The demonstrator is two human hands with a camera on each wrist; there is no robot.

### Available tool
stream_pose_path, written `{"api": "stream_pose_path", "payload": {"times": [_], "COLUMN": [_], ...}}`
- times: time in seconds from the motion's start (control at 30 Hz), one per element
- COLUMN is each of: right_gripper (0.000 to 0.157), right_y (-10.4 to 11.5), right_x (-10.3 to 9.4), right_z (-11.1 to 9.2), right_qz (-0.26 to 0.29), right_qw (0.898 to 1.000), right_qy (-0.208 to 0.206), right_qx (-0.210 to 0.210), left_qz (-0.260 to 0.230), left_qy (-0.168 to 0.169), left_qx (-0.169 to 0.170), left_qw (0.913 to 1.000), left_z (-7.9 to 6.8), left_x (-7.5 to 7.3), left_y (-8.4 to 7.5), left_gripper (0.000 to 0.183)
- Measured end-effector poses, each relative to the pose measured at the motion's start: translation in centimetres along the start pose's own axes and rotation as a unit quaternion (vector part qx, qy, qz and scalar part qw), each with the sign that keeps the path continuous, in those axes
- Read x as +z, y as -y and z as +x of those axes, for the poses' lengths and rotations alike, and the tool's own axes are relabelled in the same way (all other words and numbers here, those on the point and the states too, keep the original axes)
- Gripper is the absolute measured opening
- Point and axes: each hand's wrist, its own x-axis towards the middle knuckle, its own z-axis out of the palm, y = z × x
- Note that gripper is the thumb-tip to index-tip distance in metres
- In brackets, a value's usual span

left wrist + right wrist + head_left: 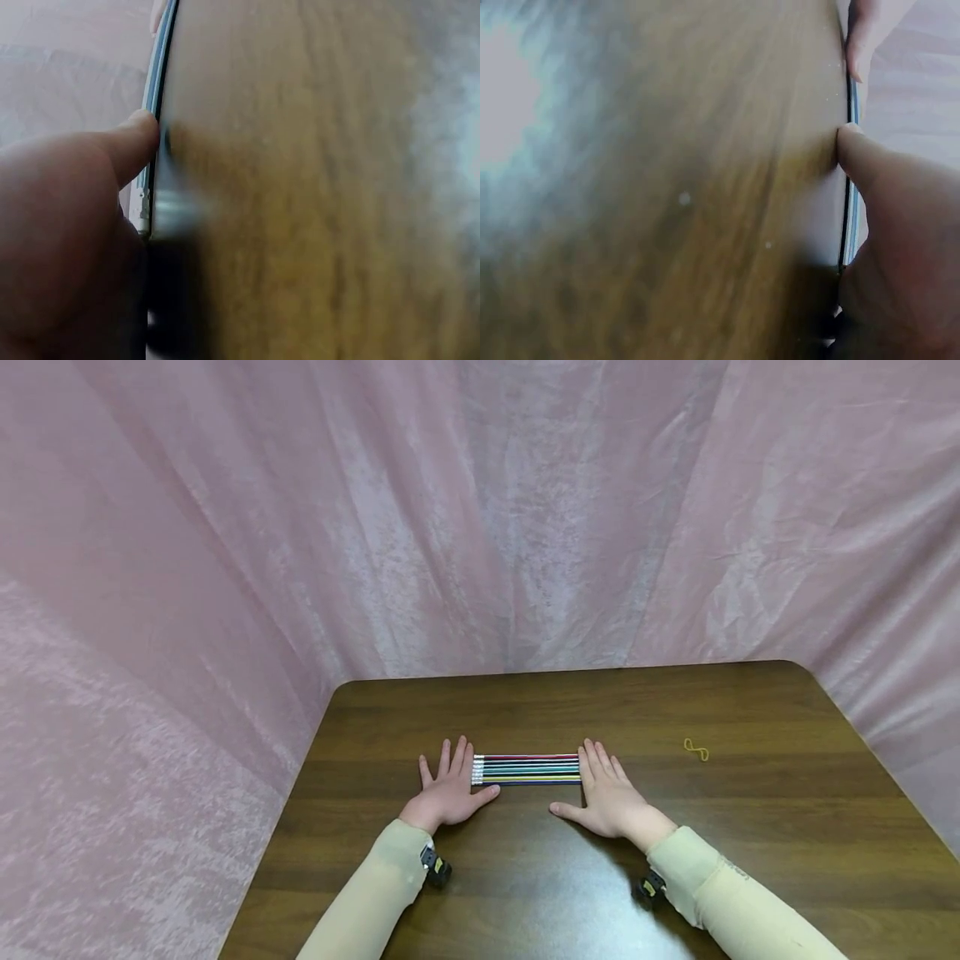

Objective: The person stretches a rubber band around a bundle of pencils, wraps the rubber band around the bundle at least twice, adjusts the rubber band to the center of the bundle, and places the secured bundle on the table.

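left sleeve (367,893) and right sleeve (750,902): cut by head view's bottom edge | table (487,714): near side cut there too, surface blurred in wrist views | pencils (528,769): too small for sure counting

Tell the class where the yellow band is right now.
In the head view, the yellow band lies on the wooden table, to the right of the right hand and apart from the pencils.
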Motion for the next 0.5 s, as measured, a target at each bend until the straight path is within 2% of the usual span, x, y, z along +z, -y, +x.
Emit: {"api": "stream_pose_path", "payload": {"times": [0.17, 0.33, 0.5], "right_gripper": [0.111, 0.109, 0.105], "right_y": [-0.1, -0.5, -0.9], "right_x": [-0.2, -0.3, -0.9], "right_z": [0.0, 0.0, 0.1], "right_qz": [0.017, 0.016, 0.003], "right_qw": [1.0, 1.0, 0.999], "right_qy": [-0.006, -0.003, -0.003], "right_qx": [-0.002, -0.014, -0.042], "left_qz": [0.004, -0.002, -0.012], "left_qy": [-0.001, 0.002, 0.0], "left_qx": [0.005, 0.012, 0.045], "left_qw": [1.0, 0.9999, 0.9989], "left_z": [0.3, -0.3, -1.0], "left_x": [0.1, -0.5, -1.1], "left_y": [0.3, 0.3, 0.8], "left_gripper": [0.107, 0.109, 0.11]}}
